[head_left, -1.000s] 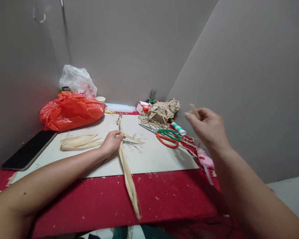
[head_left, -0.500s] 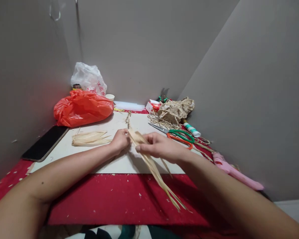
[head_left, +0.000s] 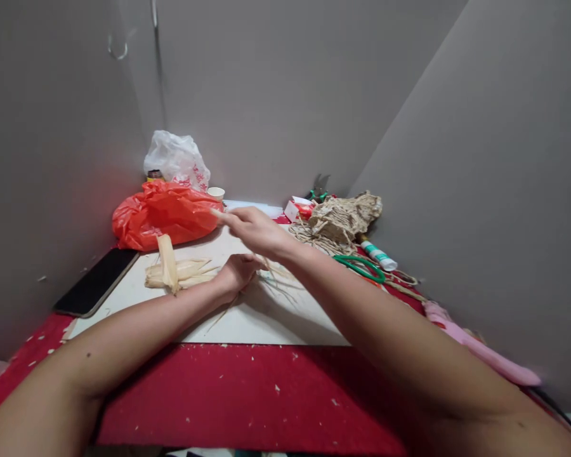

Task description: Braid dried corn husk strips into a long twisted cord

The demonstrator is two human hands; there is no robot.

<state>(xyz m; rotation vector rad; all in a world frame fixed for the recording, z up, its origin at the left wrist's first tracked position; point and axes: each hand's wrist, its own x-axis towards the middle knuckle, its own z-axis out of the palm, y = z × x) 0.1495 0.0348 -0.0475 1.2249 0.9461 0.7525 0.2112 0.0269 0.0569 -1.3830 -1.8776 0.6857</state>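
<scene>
My left hand [head_left: 240,274] is closed above the white board [head_left: 285,320]. Thin, straw-coloured husk strands [head_left: 278,282] stick out to the right of its fingers; what lies inside the grip is hidden. My right hand [head_left: 254,230] reaches over to the left, past my left hand, with its fingers stretched out near the red plastic bag. A broad dried husk strip [head_left: 168,263] stands crosswise over a bundle of pale corn husks [head_left: 190,271] on the left of the board, apart from both hands. I cannot tell whether the strip is resting or falling.
Beyond the board are a red plastic bag [head_left: 166,216], a white bag [head_left: 176,155] and a paper cup [head_left: 216,193]. A phone [head_left: 98,282] lies left. On the right are coiled twine [head_left: 345,219], green-handled scissors [head_left: 361,266], a glue stick [head_left: 379,255] and a pink glue gun [head_left: 480,349].
My right hand has let go of the broad husk strip and swung left across my left hand. The strip is now over the husk bundle. My left hand keeps its grip near the same spot.
</scene>
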